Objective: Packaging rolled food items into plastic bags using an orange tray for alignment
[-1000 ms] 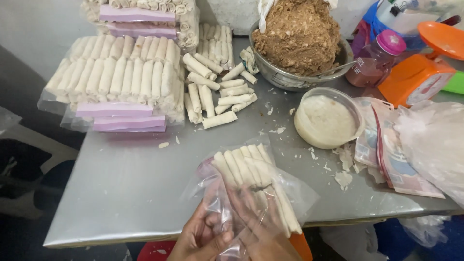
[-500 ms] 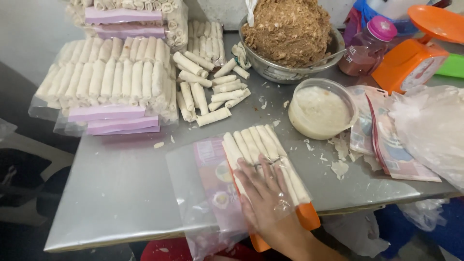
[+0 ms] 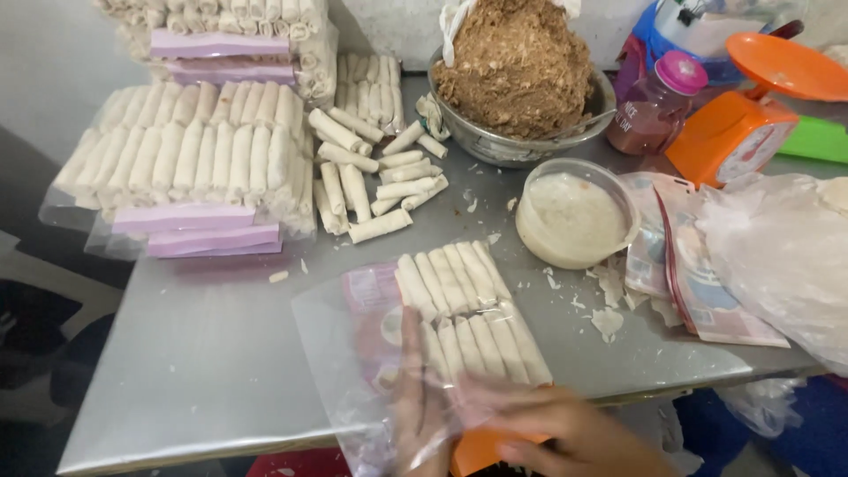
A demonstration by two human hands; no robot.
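Left hand (image 3: 413, 402): lying inside the clear plastic bag (image 3: 353, 353), palm down, fingers (image 3: 411, 340) stretched flat and together, pointing away from the body; not gripping anything.

Right hand (image 3: 574, 437): coming in low from the right at the near counter (image 3: 212, 353) edge, fingers (image 3: 517, 408) extended toward the left and resting on the bag's open end over an orange object (image 3: 477, 450); whether they are pinching the film is hard to say, as the plastic is blurring the view.

Clear plastic bag: lying flat at the front of the grey counter, carrying a pink printed label card (image 3: 375, 309) and two rows of pale spring rolls (image 3: 464, 305) packed side by side. The rolls are sitting just right of the left fingers, the nearest one touching or almost touching them, and just beyond the right fingertips.

Sealed packs (image 3: 185, 168): stacked at the far left, each holding a row of rolls with a lilac strip.

Loose rolls (image 3: 375, 172): lying scattered between the packs and the steel bowl (image 3: 521, 146), which is holding a heaped brown shredded filling (image 3: 517, 66).

Round clear tub (image 3: 576, 214): holding white paste, standing right of the bag, well apart from both hands.

Far right: pink-capped bottle (image 3: 658, 106), orange kitchen scale (image 3: 751, 115), printed pouches (image 3: 698, 274).
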